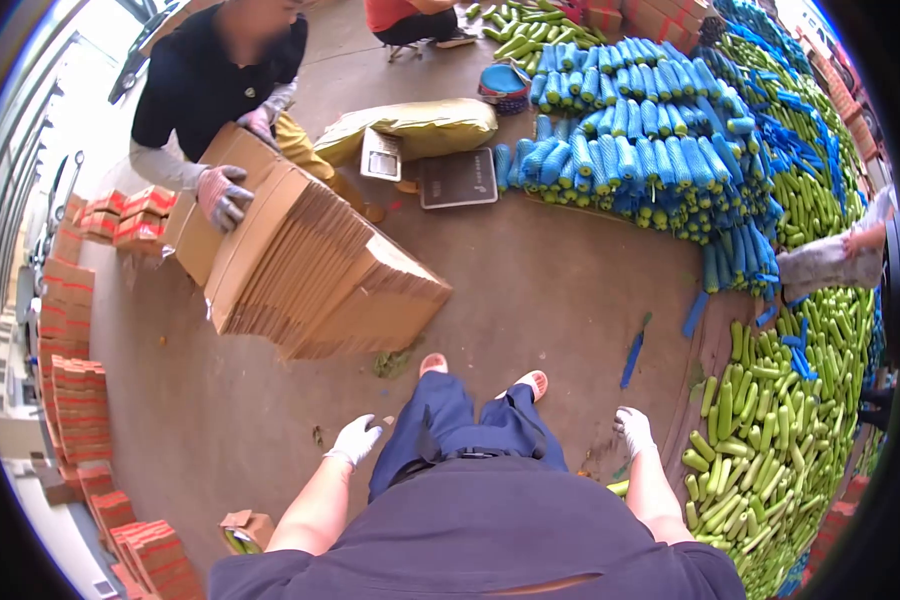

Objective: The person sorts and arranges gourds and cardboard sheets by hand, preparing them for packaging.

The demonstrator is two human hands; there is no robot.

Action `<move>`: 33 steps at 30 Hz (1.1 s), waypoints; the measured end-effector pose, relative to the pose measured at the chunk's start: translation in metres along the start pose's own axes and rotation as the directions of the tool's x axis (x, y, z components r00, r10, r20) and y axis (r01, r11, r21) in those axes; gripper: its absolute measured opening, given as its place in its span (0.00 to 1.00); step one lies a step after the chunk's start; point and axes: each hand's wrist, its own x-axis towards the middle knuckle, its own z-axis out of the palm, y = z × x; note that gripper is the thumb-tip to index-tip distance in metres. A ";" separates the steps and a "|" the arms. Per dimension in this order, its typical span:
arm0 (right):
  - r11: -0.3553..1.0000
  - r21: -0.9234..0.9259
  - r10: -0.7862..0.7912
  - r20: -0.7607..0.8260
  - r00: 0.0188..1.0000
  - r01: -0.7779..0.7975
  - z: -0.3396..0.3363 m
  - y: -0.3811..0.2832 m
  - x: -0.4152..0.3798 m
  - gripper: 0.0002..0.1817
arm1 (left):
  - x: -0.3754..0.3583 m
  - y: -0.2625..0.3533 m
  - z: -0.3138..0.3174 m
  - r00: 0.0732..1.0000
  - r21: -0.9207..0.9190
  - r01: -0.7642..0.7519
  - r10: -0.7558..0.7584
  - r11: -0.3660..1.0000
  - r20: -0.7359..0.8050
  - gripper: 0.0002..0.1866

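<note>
My left hand point(355, 440), in a white glove, hangs beside my left leg with its fingers apart and nothing in it. My right hand point(633, 429), gloved the same way, hangs on the other side, fingers loosely bent and holding nothing. It is nearest to the heap of bare green zucchini point(760, 450) on the right. Ahead of my feet, a bundle of flattened cardboard boxes point(320, 265) leans at a slant, held by a co-worker in gloves. A blue strip of net point(632, 358) lies on the floor ahead of my right hand.
Zucchini in blue net sleeves point(640, 150) are stacked ahead right. A yellow sack point(410, 128), a scale point(458, 180) and a blue-topped basket point(504, 85) stand near them. Stacked cartons point(80, 400) line the left; an open carton point(248, 530) is behind my left arm. Other people are nearby.
</note>
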 end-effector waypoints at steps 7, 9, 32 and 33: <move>0.991 -0.028 -0.128 0.027 0.991 0.128 0.055 -0.005 -0.040 0.17 | 0.026 -0.015 -0.045 0.884 0.032 -0.294 0.285 0.955 -0.372 0.20; 0.994 -0.072 -0.084 0.004 0.996 0.084 0.074 0.021 -0.062 0.17 | 0.023 0.009 -0.083 0.765 -0.010 -0.473 0.405 0.881 -0.501 0.16; 0.925 -0.368 -0.123 -0.040 0.992 0.100 0.213 0.071 -0.195 0.19 | 0.071 0.030 -0.283 0.466 0.689 -0.108 0.649 0.717 -0.602 0.42; 0.914 -0.399 -0.098 -0.044 0.994 0.072 0.215 0.074 -0.201 0.19 | 0.073 0.027 -0.283 0.460 0.697 -0.110 0.658 0.708 -0.596 0.41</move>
